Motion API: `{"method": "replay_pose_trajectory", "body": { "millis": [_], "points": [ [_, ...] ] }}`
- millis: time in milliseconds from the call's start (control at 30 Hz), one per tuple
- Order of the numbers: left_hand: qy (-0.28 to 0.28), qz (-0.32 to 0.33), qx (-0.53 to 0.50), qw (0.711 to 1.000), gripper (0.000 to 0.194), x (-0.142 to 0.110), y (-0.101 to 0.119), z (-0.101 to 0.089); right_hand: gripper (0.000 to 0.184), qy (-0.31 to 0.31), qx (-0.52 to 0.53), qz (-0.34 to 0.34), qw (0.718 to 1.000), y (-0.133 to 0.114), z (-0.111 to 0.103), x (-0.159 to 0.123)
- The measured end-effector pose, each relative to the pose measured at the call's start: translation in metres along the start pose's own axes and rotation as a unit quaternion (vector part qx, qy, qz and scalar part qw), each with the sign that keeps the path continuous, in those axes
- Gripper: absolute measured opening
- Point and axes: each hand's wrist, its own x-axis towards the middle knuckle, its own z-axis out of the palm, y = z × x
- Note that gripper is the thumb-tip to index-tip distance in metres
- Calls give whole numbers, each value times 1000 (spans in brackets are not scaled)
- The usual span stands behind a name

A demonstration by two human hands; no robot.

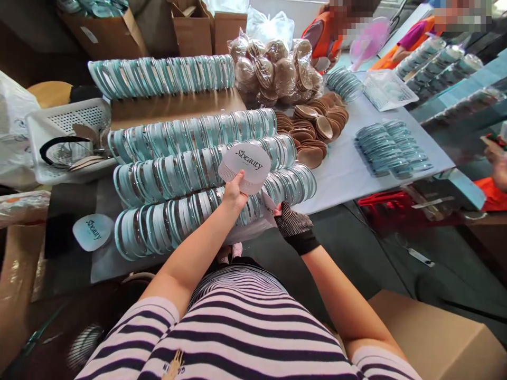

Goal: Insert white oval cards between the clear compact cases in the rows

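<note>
My left hand is closed around a fanned stack of white rounded cards printed "beauty", its thumb on the top card. Close by on the right, my right hand, in a black fingerless glove, pinches one such card by its edge. Both hands are above the front row of pale teal, round-edged, clear-wrapped pieces, which stand on edge. Behind it run a second row and a third row of the same pieces. One loose card lies at the left.
A white basket with a black band inside stands at the left. Brown oval pads and bagged ones lie at the back. Further right are teal stacks and a white crate. Other people work beyond. A cardboard box stands lower right.
</note>
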Motion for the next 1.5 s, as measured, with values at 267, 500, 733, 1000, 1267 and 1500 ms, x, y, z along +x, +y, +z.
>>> {"method": "replay_pose_trajectory", "body": {
  "millis": [267, 500, 733, 1000, 1267, 1500],
  "points": [
    [8, 0, 5, 1000, 34, -6, 3, 0, 41, 61, 42, -68, 995, 1, 50, 28],
    [-23, 20, 12, 999, 41, -5, 0, -5, 33, -96, 163, -26, 982, -4, 38, 26],
    [-28, 40, 23, 999, 35, -2, -4, -4, 50, -272, 519, -35, 810, -1, 39, 27],
    [-47, 43, 41, 997, 35, -7, -6, -4, 36, -12, 294, 6, 956, 5, -4, 37],
    [-65, 58, 78, 993, 41, -47, 15, -48, 59, 302, 289, -153, 895, -48, -14, 31],
    [-41, 25, 76, 996, 28, -39, 33, -48, 51, 328, 426, 18, 843, -79, 3, 14]
  ]
}}
